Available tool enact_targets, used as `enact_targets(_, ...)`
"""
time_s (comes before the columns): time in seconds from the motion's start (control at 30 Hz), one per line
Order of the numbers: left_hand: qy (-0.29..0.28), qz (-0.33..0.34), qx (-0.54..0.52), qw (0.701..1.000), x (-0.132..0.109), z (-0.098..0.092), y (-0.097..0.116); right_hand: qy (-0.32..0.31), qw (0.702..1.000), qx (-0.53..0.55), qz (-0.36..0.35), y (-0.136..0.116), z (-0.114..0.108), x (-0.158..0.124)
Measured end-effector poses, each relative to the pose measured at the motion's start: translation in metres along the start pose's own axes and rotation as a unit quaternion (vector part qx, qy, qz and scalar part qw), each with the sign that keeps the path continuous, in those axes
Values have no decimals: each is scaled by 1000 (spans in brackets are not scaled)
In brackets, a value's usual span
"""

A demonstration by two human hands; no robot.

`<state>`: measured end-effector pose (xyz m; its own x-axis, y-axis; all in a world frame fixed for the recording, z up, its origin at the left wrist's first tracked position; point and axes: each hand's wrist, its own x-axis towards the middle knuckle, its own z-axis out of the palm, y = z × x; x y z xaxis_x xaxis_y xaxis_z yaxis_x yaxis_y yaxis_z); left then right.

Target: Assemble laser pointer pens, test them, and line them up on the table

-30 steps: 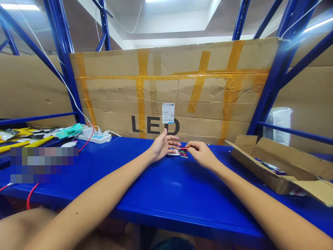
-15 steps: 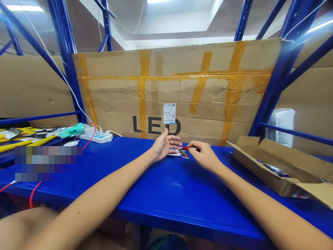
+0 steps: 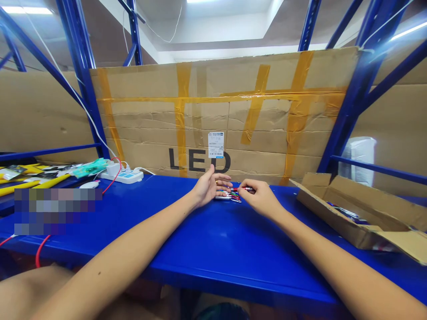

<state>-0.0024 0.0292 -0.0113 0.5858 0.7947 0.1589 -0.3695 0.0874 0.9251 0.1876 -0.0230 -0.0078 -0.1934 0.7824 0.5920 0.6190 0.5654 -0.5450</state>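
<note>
Several pens (image 3: 233,196) lie side by side on the blue tabletop (image 3: 220,240), silver and coloured, with their clips toward the right. My left hand (image 3: 210,186) stands on edge at their left, palm turned to the right and fingers spread; its fingers hide part of the pens. Just above the right end of the group, my right hand (image 3: 258,195) pinches a red pen (image 3: 235,190) between thumb and fingers. One end of that pen points left toward my left fingers.
An open cardboard box (image 3: 350,231) with more pens (image 3: 348,214) stands at the right. A large taped carton (image 3: 150,129) walls off the back. At the left are a white power strip (image 3: 125,176), a red cable (image 3: 43,249) and yellow-handled items (image 3: 50,181).
The view has shifted slightly. Both hands keep nearly the same place, and my right hand still holds the red pen.
</note>
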Motion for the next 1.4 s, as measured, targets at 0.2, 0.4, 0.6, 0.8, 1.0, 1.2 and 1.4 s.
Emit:
enact_targets(0.2,-3,-4,-7,1000,0,-1,0,17,1000,-7,4,2,-1,1)
enact_targets(0.4,3,-4,-6,1000,1,-2,-1,12,1000,8,2,-1,0,0)
enact_targets(0.6,-8,-2,-5,1000,1,-3,-1,-1,1000,5,0,-3,0,-1)
enact_targets(0.8,-7,-4,-7,1000,1,-3,-1,-5,1000,6,-5,-2,0,-1)
enact_targets(1.0,-11,-5,-11,1000,2,-3,-3,-8,1000,6,-10,-2,0,0)
enact_targets(1.2,-3,-4,-12,1000,2,-3,-2,-19,1000,10,-6,-2,1,-1)
enact_targets(1.4,-4,-1,-10,1000,1,-3,-1,-25,1000,14,-8,-1,3,-2)
